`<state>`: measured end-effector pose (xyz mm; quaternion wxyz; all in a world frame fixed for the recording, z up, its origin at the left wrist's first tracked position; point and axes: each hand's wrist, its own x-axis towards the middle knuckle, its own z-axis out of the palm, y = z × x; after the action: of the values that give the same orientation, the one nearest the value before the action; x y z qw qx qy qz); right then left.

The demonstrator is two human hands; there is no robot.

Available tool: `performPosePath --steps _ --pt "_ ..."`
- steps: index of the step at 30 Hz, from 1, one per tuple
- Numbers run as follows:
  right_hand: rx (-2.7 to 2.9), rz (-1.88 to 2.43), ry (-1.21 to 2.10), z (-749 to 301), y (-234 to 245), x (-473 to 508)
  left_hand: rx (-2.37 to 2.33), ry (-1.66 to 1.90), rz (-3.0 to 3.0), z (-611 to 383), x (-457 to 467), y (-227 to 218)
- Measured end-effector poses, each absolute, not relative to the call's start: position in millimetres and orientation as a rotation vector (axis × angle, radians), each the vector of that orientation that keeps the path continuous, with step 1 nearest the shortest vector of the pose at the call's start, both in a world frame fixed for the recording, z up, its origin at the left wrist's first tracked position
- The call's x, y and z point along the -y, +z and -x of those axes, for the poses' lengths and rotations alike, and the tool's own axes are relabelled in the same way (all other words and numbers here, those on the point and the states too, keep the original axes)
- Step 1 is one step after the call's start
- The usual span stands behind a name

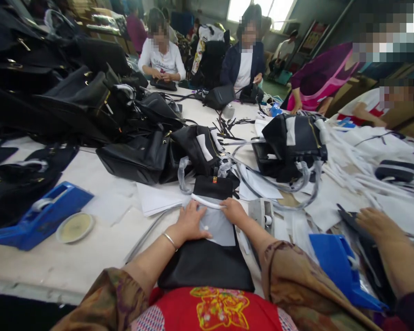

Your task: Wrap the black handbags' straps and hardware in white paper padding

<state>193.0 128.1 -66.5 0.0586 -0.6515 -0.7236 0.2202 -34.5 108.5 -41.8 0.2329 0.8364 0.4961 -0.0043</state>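
A black bag [207, 269] lies flat in front of me, its narrower black upper part [210, 187] pointing away. A translucent whitish sheet [222, 230] covers part of it, with a white tube-like roll [207, 201] along the sheet's far edge. My left hand [189, 220] rests on the sheet's left side, thumb and fingers apart, fingertips beside the roll's left end. At the roll's right end, my right hand [235, 211] is closed, pinching it; the fingertips are partly hidden. A silver bracelet circles my left wrist.
Blue tape dispensers [51, 214] [341, 262] stand on both sides, near a round dish [75, 227] at left. Black handbags [134, 156] pile beyond and leftward. A grey metal block [262, 214] sits by my right hand. A co-worker's hand [379, 225] reaches in at right.
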Motion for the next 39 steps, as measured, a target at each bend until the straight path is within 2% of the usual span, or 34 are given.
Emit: performPosePath --steps 4,10,16,21,25,29,34,39 --pt "2.382 1.863 0.529 -201 -70 -127 -1.378 0.023 -2.328 35 -108 -44" --pt "2.553 1.632 0.326 -204 -53 -149 -1.254 -0.176 -2.342 35 -115 -47" --pt "2.341 1.962 0.077 -183 -20 -205 -1.249 -0.210 -2.323 34 -118 -44" --pt "2.327 2.211 0.183 -160 3 -202 -1.247 -0.171 -2.319 35 -119 -42" --pt "2.648 1.815 0.423 -161 7 -157 -1.261 -0.118 -2.302 35 -119 -44" --pt "2.696 1.577 0.571 -165 -13 -106 -1.197 -0.113 -2.326 40 -113 -45" --pt "2.519 1.558 0.667 -167 -45 -70 -1.117 -0.020 -2.379 68 -93 -33" --pt "2.500 1.531 0.683 -167 -54 -66 -1.054 0.159 -2.325 97 -69 -12"
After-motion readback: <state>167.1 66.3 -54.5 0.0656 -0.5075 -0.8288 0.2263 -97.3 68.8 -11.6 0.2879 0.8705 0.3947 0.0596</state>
